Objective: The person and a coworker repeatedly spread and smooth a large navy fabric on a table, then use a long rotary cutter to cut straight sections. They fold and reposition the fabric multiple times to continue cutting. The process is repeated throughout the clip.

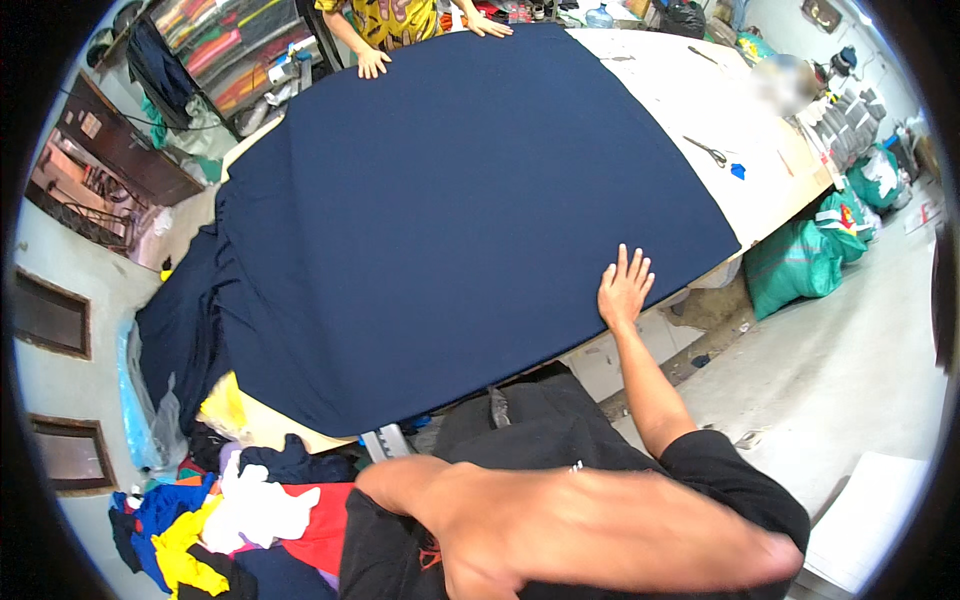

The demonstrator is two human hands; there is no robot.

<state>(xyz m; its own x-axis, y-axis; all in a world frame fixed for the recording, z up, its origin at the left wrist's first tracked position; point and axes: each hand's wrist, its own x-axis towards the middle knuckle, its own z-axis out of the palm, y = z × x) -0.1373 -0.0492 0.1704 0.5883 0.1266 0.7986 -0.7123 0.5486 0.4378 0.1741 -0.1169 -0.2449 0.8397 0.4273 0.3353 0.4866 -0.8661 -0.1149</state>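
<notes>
A wide sheet of dark navy fabric (pixel 480 200) covers most of the pale table, lying mostly flat. On its right near edge, my right hand (pixel 626 290) rests palm down with fingers stretched out, holding nothing. My bare left arm (pixel 600 520) is bent across the bottom of the view, close to the camera and blurred. The fingers of that hand cannot be made out. At the far edge, another person's two hands (pixel 372 63) lie on the same cloth. Toward the left the fabric gathers into folds (pixel 250 290) and hangs over the table's end.
Black-handled scissors (pixel 706 150) and a small blue scrap (pixel 738 171) lie on the bare tabletop (pixel 650 90) at right. Green sacks (pixel 795 268) stand beyond the table's right end. A pile of coloured clothes (pixel 215 520) sits at lower left, near clear plastic (pixel 160 420).
</notes>
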